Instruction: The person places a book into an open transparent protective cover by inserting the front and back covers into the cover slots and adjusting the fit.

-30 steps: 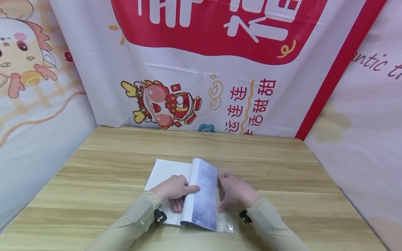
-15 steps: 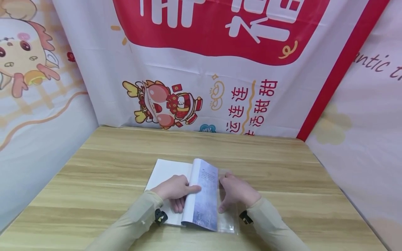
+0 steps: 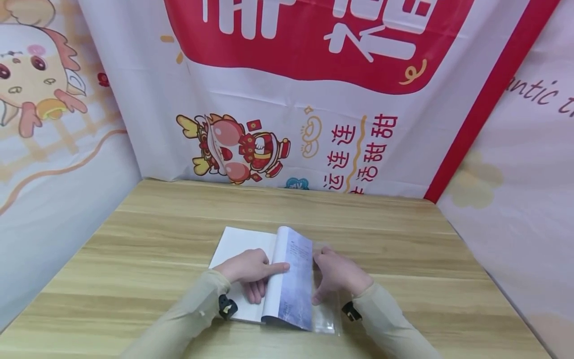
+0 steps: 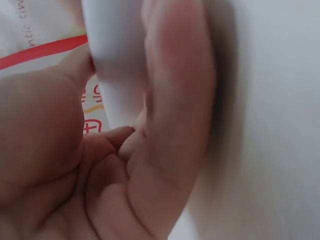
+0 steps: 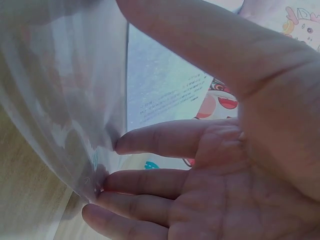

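Note:
A book with white pages (image 3: 242,240) lies on the table, its blue printed cover (image 3: 296,279) folded up and curving over to the right. My left hand (image 3: 246,269) holds this cover with the thumb across its top and the other fingers beneath. The left wrist view shows the curved white inner side (image 4: 117,45) between thumb and fingers. To the right, a clear plastic sleeve (image 3: 325,319) lies along the cover's edge. My right hand (image 3: 338,274) touches the plastic, thumb and fingers spread wide. In the right wrist view, fairly straight fingertips rest against the wrinkled film (image 5: 65,100).
The wooden table (image 3: 170,239) extends around the book on all sides. Behind it hangs a white and red printed cloth (image 3: 287,85), with more printed cloth (image 3: 515,199) at both sides. Each wrist carries a black strap (image 3: 227,306).
The blue cover and my left thumb have shifted very slightly to the right toward the plastic. My right hand stays almost where it was.

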{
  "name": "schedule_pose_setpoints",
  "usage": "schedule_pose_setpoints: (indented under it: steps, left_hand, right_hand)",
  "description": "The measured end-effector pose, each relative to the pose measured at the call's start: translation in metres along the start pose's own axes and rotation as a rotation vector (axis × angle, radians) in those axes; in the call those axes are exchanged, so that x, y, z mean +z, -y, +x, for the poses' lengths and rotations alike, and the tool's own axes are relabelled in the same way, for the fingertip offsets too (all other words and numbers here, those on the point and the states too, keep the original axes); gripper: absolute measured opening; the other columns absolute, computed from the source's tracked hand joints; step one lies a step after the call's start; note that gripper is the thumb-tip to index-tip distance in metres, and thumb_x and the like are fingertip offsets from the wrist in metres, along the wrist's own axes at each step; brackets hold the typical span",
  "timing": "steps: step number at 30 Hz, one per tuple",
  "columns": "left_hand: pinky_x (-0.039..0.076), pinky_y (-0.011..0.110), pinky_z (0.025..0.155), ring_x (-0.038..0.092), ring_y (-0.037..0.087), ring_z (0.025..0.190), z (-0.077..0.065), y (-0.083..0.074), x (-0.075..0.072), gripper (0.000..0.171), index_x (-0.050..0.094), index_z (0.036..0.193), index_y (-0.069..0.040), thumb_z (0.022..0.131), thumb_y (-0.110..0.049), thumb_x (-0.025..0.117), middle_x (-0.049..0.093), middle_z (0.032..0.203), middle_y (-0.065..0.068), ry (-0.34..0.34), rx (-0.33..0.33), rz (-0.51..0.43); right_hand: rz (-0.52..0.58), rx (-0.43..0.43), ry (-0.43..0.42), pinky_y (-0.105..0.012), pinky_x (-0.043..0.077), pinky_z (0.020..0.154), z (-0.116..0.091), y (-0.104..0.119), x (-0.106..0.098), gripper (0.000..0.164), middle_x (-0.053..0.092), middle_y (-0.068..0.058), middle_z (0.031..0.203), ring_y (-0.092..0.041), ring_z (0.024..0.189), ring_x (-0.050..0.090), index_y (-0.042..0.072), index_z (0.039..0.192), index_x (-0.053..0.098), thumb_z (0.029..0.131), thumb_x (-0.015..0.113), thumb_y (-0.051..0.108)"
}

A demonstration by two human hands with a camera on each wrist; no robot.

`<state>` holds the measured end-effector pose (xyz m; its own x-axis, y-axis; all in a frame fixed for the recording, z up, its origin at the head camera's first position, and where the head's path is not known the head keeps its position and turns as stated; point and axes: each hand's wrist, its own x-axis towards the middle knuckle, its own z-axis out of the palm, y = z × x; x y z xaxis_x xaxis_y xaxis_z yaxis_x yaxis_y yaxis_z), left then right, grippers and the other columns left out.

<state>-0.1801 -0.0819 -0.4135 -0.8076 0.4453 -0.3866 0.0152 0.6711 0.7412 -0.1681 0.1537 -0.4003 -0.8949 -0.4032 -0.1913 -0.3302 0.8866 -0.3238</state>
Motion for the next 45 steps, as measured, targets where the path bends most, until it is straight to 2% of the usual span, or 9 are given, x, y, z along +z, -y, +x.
schedule_pose_setpoints:
  steps: [5,15,25,32,45]
  left_hand:
    - [0.056,0.035,0.043,0.065,0.025,0.046,0.0016,0.0026,-0.0055,0.064,0.062,0.074,0.002,0.095,-0.057,0.055,0.066,0.058,0.015,0.068,-0.006,-0.047]
    - [0.056,0.036,0.044,0.065,0.024,0.046,0.0065,0.0060,-0.0050,0.064,0.063,0.071,0.002,0.093,-0.058,0.057,0.066,0.060,0.017,0.089,-0.026,-0.102]
    - [0.056,0.035,0.044,0.066,0.025,0.047,0.0023,0.0029,-0.0045,0.063,0.065,0.073,0.002,0.093,-0.057,0.057,0.066,0.061,0.016,0.083,-0.030,-0.102]
    - [0.056,0.034,0.043,0.065,0.024,0.046,0.0020,0.0017,-0.0041,0.063,0.064,0.073,0.002,0.093,-0.057,0.058,0.066,0.060,0.015,0.065,-0.037,-0.083]
    - [0.055,0.034,0.043,0.064,0.023,0.044,0.0002,-0.0010,-0.0010,0.061,0.064,0.073,0.003,0.094,-0.055,0.059,0.065,0.057,0.014,0.025,-0.040,-0.048]
  right_hand:
    - [0.009,0.007,0.011,-0.046,0.054,0.081,-0.0006,0.0001,0.0010,0.085,0.053,-0.010,0.102,-0.026,0.087,0.059,-0.005,0.115,0.063,0.046,0.098,0.029]
    - [0.017,0.014,0.009,-0.047,0.054,0.081,0.0002,-0.0010,0.0009,0.087,0.053,-0.012,0.104,-0.027,0.088,0.059,-0.005,0.118,0.062,0.046,0.098,0.027]
    - [0.020,0.023,0.020,-0.047,0.054,0.082,0.0009,-0.0025,0.0026,0.084,0.053,-0.010,0.104,-0.026,0.089,0.058,-0.003,0.117,0.063,0.047,0.098,0.027]
    - [0.025,0.028,0.021,-0.048,0.052,0.088,0.0008,-0.0020,0.0011,0.094,0.054,-0.012,0.110,-0.029,0.097,0.058,-0.005,0.128,0.058,0.048,0.098,0.027]
    - [0.035,0.022,0.037,-0.051,0.051,0.090,-0.0004,-0.0012,-0.0001,0.105,0.054,-0.019,0.119,-0.034,0.104,0.058,-0.006,0.136,0.052,0.049,0.098,0.029]
